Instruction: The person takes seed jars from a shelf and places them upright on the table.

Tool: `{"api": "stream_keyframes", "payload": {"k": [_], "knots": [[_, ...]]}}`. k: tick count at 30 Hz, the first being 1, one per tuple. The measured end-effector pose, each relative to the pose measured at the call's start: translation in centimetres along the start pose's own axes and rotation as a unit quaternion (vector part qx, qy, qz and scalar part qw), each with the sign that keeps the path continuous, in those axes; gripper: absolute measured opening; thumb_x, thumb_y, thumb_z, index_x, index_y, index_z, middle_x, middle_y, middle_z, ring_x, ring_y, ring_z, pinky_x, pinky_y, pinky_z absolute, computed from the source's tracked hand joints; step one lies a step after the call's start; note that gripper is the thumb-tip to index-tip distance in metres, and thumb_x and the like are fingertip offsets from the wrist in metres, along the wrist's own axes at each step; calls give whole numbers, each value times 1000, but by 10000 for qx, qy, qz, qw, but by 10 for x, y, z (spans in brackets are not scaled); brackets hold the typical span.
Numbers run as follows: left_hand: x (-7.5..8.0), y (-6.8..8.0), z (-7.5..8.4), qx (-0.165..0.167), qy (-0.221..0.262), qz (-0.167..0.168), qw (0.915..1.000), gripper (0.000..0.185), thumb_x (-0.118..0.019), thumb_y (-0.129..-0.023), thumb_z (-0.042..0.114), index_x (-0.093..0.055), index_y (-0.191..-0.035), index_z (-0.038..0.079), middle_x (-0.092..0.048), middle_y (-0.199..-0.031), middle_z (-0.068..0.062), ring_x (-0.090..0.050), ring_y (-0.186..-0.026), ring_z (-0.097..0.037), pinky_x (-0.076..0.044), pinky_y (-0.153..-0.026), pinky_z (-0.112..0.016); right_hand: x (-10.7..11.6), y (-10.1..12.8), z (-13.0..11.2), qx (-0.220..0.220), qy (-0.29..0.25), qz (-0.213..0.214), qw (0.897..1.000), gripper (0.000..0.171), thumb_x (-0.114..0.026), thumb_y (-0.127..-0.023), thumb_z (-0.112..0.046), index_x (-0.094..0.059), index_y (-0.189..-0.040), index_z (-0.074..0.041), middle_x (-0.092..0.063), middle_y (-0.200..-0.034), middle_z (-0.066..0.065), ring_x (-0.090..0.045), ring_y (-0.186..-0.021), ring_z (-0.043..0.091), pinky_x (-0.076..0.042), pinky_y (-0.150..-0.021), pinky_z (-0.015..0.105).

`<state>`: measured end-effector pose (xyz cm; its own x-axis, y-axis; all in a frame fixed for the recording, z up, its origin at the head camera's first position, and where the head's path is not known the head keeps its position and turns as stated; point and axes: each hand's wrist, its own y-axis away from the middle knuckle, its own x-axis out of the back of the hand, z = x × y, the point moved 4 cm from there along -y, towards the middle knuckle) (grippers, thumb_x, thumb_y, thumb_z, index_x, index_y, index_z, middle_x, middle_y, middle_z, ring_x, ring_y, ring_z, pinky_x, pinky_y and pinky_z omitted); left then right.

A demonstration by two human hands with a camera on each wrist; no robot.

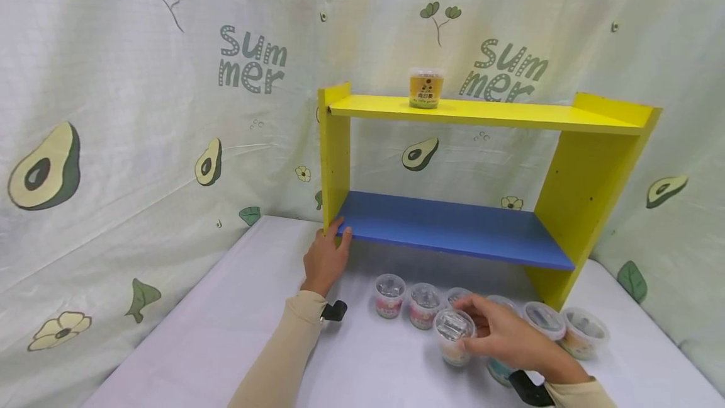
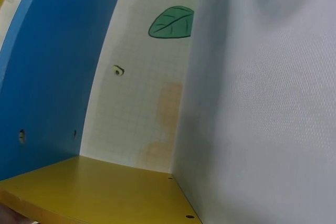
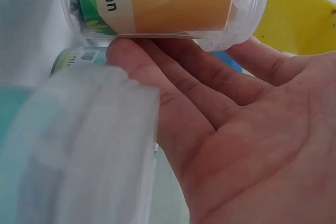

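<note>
My left hand [image 1: 326, 260] grips the front edge of the yellow-and-blue shelf unit [image 1: 453, 225], at its left side panel where the blue board meets it. In the left wrist view that hand is almost wholly out of sight. My right hand [image 1: 504, 332] holds a clear lidded plastic cup [image 1: 455, 335] by its side, thumb and fingers at its wall and rim. The right wrist view shows the fingers [image 3: 178, 87] against a cup with an orange label [image 3: 184, 3]. A teal-labelled cup [image 1: 501, 371] stands partly hidden under the right hand.
On the top yellow board stands a yellow-labelled cup [image 1: 426, 88]. Two pink-labelled cups [image 1: 388, 298] are on the white tabletop [image 1: 226, 332] in front of the shelf, left of the held cup. More cups [image 1: 584, 332] stand to the right. A printed curtain [image 1: 141, 143] hangs behind.
</note>
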<state>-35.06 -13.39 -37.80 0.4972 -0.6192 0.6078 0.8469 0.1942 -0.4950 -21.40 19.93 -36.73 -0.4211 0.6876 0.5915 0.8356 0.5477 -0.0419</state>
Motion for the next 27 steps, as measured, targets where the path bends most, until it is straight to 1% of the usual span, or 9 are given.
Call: {"api": "stream_keyframes", "payload": {"k": [2, 6, 10, 13, 20, 23, 25, 27], "knots": [[0, 0, 0, 9, 8, 5, 10000, 56, -39, -101, 62, -53, -146, 31, -60, -121, -19, -65, -98, -36, -51, -75, -54, 0, -1, 0, -25, 54, 10, 10000, 56, -77, -89, -23, -51, -130, 3, -57, -128, 15, -59, -111, 23, -52, -85, 25], [0, 1, -1, 0, 11, 8, 10000, 56, -39, -101, 62, -53, -146, 31, -60, -121, -19, -65, -97, -36, -51, -75, -54, -2, 0, 0, -112, 150, 10, 9998, 57, -78, -88, -25, -51, -131, 2, -58, -126, 13, -59, -105, 22, -52, -84, 27], [0, 0, -1, -27, 3, 17, 10000, 56, -38, -101, 62, -53, -146, 31, -60, -121, -19, -65, -96, -37, -51, -75, -54, -3, 0, -2, -206, 364, 145, 9990, 59, -78, -88, -28, -52, -132, 1, -59, -124, 11, -59, -105, 23, -52, -84, 31], [-1, -1, -1, -36, 11, 17, 10000, 58, -37, -101, 63, -52, -146, 31, -60, -122, -19, -65, -97, -37, -51, -75, -54, -5, 2, -4, -266, 654, 357, 9969, 61, -78, -88, -34, -53, -133, -1, -61, -124, 10, -61, -107, 23, -53, -86, 33], [-2, -2, -1, -53, 49, -30, 10000, 61, -35, -100, 66, -51, -147, 30, -60, -121, -18, -65, -97, -35, -52, -75, -53, -17, 7, -12, -89, 1308, 975, 9866, 67, -79, -85, -43, -55, -134, -4, -62, -128, 7, -63, -109, 22, -53, -88, 35], [-2, -2, -1, -44, 48, -45, 10000, 61, -35, -100, 65, -51, -147, 30, -60, -120, -18, -64, -95, -34, -52, -74, -52, -29, 7, -17, -31, 1368, 1311, 9819, 68, -81, -84, -42, -56, -134, -3, -63, -127, 6, -63, -108, 21, -54, -87, 33], [-2, -2, -2, -38, 32, -42, 10000, 60, -36, -101, 65, -51, -147, 30, -60, -119, -18, -64, -94, -34, -52, -74, -52, -37, 8, -18, -146, 1321, 1528, 9793, 67, -82, -82, -40, -57, -133, -5, -64, -124, 4, -63, -106, 19, -54, -86, 32], [-1, -2, -1, -48, 50, -30, 10000, 60, -36, -101, 65, -51, -147, 30, -60, -118, -17, -64, -93, -33, -52, -73, -52, -44, 9, -18, -371, 1194, 1690, 9777, 66, -83, -81, -38, -57, -132, -7, -65, -124, 4, -63, -107, 18, -54, -86, 33]]}}
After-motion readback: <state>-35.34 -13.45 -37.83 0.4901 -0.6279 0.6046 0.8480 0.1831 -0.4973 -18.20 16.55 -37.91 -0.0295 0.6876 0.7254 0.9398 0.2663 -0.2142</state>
